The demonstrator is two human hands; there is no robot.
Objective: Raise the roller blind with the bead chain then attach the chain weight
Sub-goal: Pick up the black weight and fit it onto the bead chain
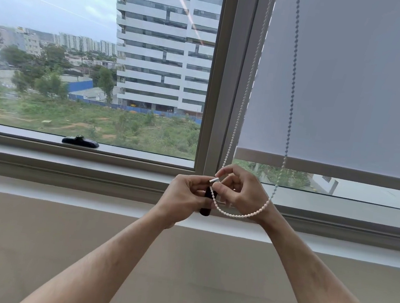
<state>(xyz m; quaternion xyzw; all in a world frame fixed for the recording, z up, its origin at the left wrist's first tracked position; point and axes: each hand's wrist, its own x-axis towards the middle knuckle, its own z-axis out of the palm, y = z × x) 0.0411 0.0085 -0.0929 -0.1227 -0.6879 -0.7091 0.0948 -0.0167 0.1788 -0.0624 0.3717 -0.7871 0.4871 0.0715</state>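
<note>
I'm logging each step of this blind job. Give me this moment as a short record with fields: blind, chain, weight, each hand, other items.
blind: covers most of the right pane; bottom bar just above the sill, a strip of glass showing below
chain: two strands hang down, the loop sagging under the right wrist
weight: dark body, silver tip at the top, upright
left hand: grips the weight
right hand: pinches the chain at the silver tip
other items: black window handle on the left pane's frame

High-rise room, wide window (91,64), roller blind (350,93), towers outside
</note>
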